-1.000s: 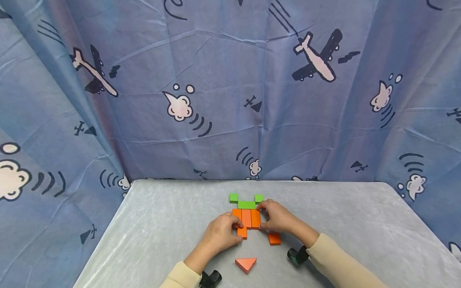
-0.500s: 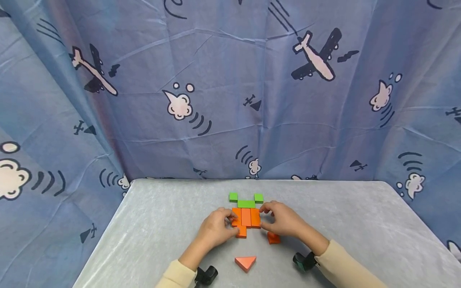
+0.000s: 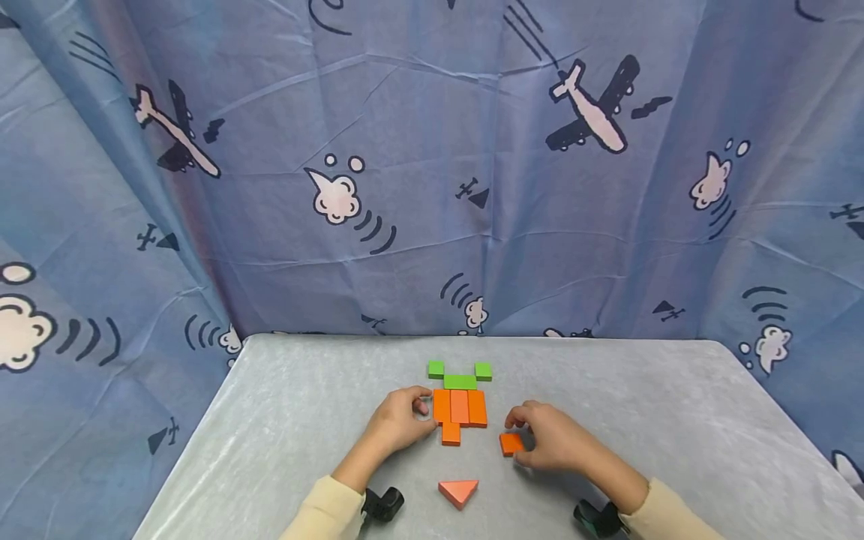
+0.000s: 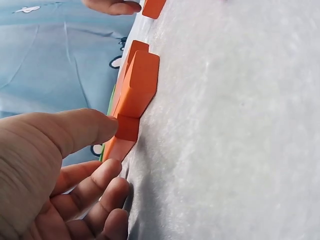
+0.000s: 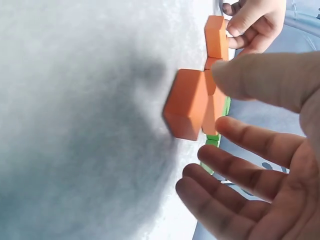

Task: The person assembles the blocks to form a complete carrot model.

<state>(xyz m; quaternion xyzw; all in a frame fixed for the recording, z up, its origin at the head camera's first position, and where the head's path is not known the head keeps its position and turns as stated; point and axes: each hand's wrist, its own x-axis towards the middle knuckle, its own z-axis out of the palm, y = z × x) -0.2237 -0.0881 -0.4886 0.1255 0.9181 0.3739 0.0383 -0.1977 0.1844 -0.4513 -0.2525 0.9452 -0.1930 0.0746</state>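
Three upright orange blocks, left (image 3: 442, 406), middle (image 3: 459, 407) and right (image 3: 477, 409), lie side by side below a green block (image 3: 460, 382). A small orange block (image 3: 451, 433) joins their lower edge. My left hand (image 3: 397, 421) is at the left block's outer side, its thumb (image 4: 95, 127) right at the orange edge and its other fingers loosely bent. To the right, a separate orange block (image 3: 511, 444) lies between the spread thumb and fingers of my right hand (image 3: 559, 441). In the right wrist view those fingers (image 5: 240, 140) stand loosely apart beside this block.
Two small green blocks, left (image 3: 436, 369) and right (image 3: 483, 371), sit at the upper corners of the arrangement. Nearer me is a salmon triangular block (image 3: 459, 493). A pale cloth covers the table (image 3: 324, 382), with a blue printed curtain (image 3: 405, 285) behind it.
My right hand has left the right side of the arrangement and come nearer, around the separate orange block. My left hand has drawn slightly left, uncovering the left orange block.
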